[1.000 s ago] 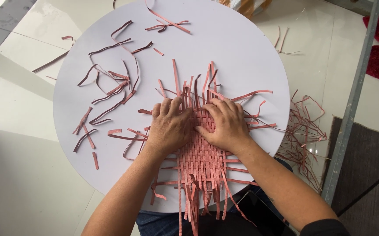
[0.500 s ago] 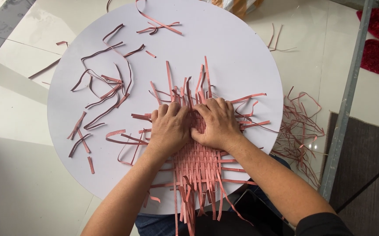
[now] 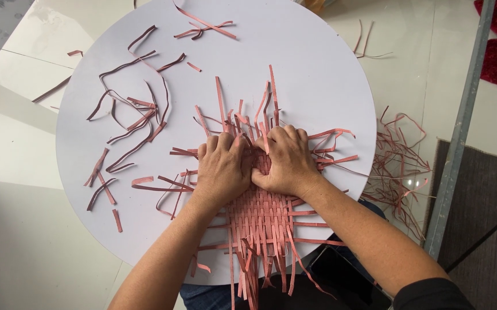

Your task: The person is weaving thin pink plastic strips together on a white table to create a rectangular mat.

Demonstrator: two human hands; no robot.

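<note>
Pressing down: left hand (image 3: 222,169) and right hand (image 3: 285,161), each grip closed on the woven mat (image 3: 262,215) to pin crossings flat on the counter (image 3: 317,74); loose strips (image 3: 131,123) beyond the left grip.

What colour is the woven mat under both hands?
Salmon pink, in a checked weave; the woven mat shows in the head view.

Dark phone screen (image 3: 346,281), bottom edge.
</note>
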